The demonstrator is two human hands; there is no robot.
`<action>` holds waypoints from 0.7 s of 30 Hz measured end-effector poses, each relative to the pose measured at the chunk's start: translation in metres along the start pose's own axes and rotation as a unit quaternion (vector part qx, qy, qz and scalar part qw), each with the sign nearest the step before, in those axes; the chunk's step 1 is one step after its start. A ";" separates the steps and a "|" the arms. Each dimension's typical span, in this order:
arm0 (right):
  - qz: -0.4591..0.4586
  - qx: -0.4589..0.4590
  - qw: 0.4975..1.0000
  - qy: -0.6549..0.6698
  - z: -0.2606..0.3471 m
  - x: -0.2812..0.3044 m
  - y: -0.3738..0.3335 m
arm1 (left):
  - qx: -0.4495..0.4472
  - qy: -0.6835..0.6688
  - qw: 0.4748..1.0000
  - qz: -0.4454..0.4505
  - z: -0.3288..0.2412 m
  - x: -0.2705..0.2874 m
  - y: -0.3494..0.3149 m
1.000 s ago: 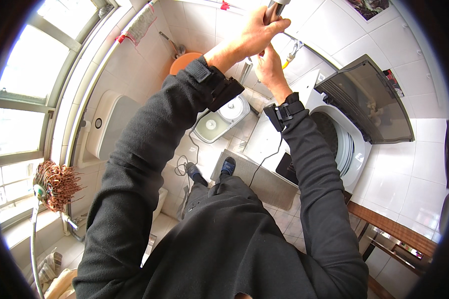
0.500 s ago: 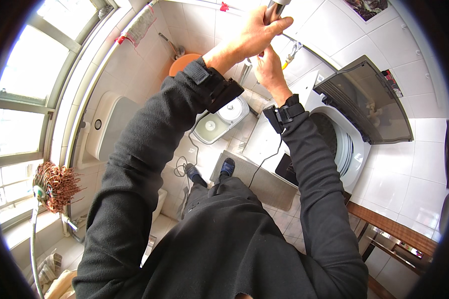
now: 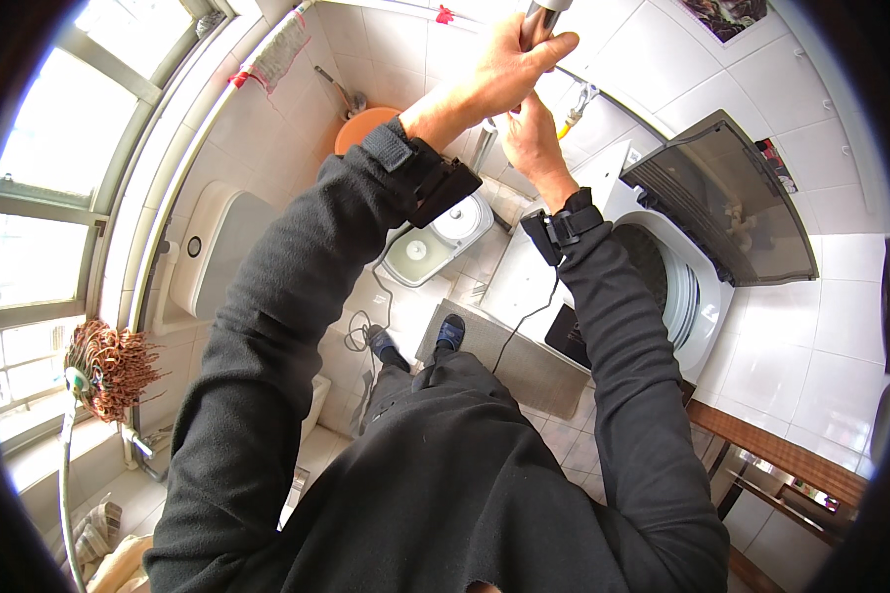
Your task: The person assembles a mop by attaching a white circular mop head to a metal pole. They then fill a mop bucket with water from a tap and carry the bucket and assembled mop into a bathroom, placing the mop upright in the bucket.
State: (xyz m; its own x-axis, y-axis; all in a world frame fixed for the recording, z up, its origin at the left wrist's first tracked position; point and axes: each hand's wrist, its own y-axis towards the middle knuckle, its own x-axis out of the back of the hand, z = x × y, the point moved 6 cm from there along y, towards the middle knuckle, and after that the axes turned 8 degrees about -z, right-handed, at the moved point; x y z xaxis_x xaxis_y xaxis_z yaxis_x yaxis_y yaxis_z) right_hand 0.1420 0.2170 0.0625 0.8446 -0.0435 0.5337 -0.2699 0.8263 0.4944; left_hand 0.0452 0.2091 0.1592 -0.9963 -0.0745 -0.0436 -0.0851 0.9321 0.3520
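Note:
A silver metal pole [image 3: 541, 27], looking like a mop handle, rises at the top of the view. My left hand [image 3: 489, 77] is wrapped round its upper part, thumb lying across it. Just below, my right hand [image 3: 535, 143] is closed at the same pole, its fingers partly hidden behind the left hand. The pole's lower stretch shows past my hands and runs down toward a white bucket with two compartments [image 3: 417, 259] on the floor. Its bottom end is hidden by my left sleeve and wrist strap.
At right stands a white top-loading washing machine [image 3: 704, 336] with its dark lid [image 3: 737, 203] raised. An orange basin [image 3: 366, 127] is in the far corner. A white cistern [image 3: 222, 247] and a brown brush head [image 3: 119, 371] are at left. Cables trail across the floor beside a grey mat [image 3: 549, 381].
Both hands keep their hold on the pole and have hardly shifted. My right hand sits very slightly further left.

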 end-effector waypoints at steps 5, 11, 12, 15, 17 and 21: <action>-0.042 0.055 0.998 0.007 0.007 0.004 0.001 | 0.005 -0.010 1.000 -0.003 0.001 0.000 0.000; -0.038 0.061 0.997 0.015 0.006 0.003 0.002 | -0.002 -0.022 1.000 -0.009 -0.001 0.000 0.000; -0.037 0.064 0.997 0.009 0.007 0.003 0.002 | -0.002 -0.023 1.000 -0.008 -0.001 0.000 -0.001; -0.040 0.071 0.997 0.001 0.010 0.005 0.002 | 0.003 -0.025 1.000 -0.009 -0.002 0.001 -0.001; -0.041 0.068 0.997 0.000 0.011 0.006 0.002 | 0.003 -0.021 1.000 -0.009 -0.003 0.001 -0.001; -0.032 0.056 0.998 -0.012 0.013 0.006 0.003 | -0.007 -0.008 1.000 -0.008 -0.007 0.001 -0.001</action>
State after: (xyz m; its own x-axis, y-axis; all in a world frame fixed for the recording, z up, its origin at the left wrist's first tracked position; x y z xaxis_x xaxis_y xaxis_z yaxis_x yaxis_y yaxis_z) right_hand 0.1406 0.2123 0.0761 0.8511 -0.1081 0.5138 -0.2674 0.7529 0.6013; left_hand 0.0439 0.2052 0.1655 -0.9945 -0.0832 -0.0633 -0.1006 0.9259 0.3641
